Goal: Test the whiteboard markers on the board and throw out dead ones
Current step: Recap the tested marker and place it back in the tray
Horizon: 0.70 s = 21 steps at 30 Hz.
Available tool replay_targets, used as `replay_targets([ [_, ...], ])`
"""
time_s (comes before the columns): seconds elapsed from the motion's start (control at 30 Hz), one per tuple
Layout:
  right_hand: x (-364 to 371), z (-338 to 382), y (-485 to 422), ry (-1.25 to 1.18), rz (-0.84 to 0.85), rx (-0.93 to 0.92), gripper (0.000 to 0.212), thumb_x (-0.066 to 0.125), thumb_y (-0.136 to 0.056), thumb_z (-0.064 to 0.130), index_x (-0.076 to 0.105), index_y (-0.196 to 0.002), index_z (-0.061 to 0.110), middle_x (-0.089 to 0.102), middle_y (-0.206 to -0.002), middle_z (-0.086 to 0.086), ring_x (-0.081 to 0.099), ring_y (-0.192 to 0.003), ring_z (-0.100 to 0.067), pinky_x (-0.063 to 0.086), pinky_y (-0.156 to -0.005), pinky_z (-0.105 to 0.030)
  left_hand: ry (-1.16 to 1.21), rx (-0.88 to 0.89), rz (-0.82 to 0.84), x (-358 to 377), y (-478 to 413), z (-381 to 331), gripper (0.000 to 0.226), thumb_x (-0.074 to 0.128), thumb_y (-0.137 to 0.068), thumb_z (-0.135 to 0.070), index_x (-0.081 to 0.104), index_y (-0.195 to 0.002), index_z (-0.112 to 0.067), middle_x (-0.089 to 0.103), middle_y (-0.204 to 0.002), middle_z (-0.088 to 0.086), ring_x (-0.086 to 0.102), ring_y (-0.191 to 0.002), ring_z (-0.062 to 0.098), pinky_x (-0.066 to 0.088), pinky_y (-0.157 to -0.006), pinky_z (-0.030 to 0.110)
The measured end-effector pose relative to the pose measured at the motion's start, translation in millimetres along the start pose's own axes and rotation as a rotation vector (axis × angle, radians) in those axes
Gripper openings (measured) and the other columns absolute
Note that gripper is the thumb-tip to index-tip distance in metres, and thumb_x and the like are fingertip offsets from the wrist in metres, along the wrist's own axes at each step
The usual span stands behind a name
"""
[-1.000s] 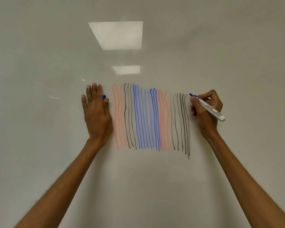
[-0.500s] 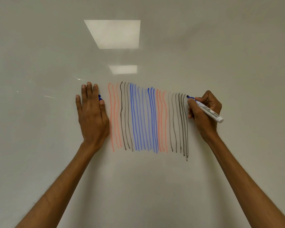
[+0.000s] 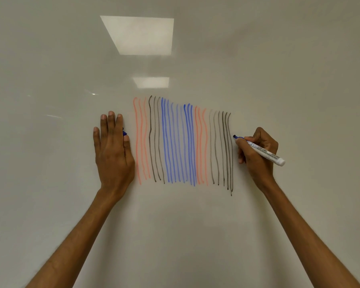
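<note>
Against the whiteboard [image 3: 50, 194], just right of the last grey-black line, the blue tip of the marker [image 3: 266, 154] is set; whether it touches the surface cannot be told. Its white barrel is held in the grip of the right hand [image 3: 258, 163], fingers and thumb curled round it. Vertical test lines [image 3: 181, 142] in orange, black and blue are spread between the two hands. The left hand [image 3: 112, 154] is laid flat on the board, fingers straight, with a small blue piece [image 3: 124, 133] showing between forefinger and thumb. Two ceiling-light reflections [image 3: 141, 36] are seen higher up.
</note>
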State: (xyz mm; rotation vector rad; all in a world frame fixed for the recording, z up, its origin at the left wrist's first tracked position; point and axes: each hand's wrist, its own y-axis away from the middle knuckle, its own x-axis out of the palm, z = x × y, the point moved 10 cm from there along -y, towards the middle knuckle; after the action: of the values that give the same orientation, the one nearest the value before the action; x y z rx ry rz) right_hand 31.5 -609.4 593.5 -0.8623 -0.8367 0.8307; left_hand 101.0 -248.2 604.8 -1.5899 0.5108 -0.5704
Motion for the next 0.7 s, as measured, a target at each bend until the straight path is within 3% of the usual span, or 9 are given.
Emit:
replay_targets([
  [0.2,-5.7,-7.5,19.1,-0.001,0.009,0.013,0.038,0.062,-0.081,-0.003,0.034,-0.063,0.014,0.05,-0.048,0.002,0.044,-0.037,-0.015,0.038,-0.039,-0.022,0.012,0.006,-0.001,-1.3,5.4,-1.0,0.05,0.032,-0.107,-0.014,0.024,-0.155,-0.005,0.02,-0.164,0.012,0.01,-0.153,0.023,0.004,-0.126,0.04],
  [0.37,-14.4,-19.5,37.1,0.038,0.0,0.025,0.035,0.064,-0.078,0.003,0.033,-0.062,0.011,0.044,-0.05,-0.022,0.041,-0.037,-0.019,0.038,-0.038,-0.025,0.005,0.007,0.008,-0.9,6.8,-0.1,0.05,0.032,-0.107,-0.015,0.023,-0.156,-0.005,0.02,-0.164,0.012,0.01,-0.154,0.024,0.005,-0.126,0.041],
  [0.53,-22.6,-37.8,54.1,0.084,0.033,0.079,0.035,0.07,-0.071,0.026,0.039,-0.055,0.029,0.044,-0.05,-0.02,0.039,-0.039,-0.023,0.038,-0.041,-0.024,0.007,0.006,0.003,-1.2,7.8,-0.7,0.05,0.032,-0.107,-0.015,0.025,-0.155,-0.004,0.021,-0.163,0.013,0.011,-0.153,0.024,0.006,-0.126,0.042],
  [0.7,-27.0,-48.3,64.8,0.086,0.06,0.117,0.041,0.069,-0.066,0.028,0.031,-0.056,0.017,0.039,-0.049,-0.021,0.035,-0.043,-0.021,0.033,-0.04,-0.022,0.005,0.003,0.002,-0.5,8.2,-1.1,0.05,0.031,-0.107,-0.015,0.024,-0.155,-0.005,0.02,-0.164,0.012,0.011,-0.153,0.024,0.006,-0.126,0.042],
])
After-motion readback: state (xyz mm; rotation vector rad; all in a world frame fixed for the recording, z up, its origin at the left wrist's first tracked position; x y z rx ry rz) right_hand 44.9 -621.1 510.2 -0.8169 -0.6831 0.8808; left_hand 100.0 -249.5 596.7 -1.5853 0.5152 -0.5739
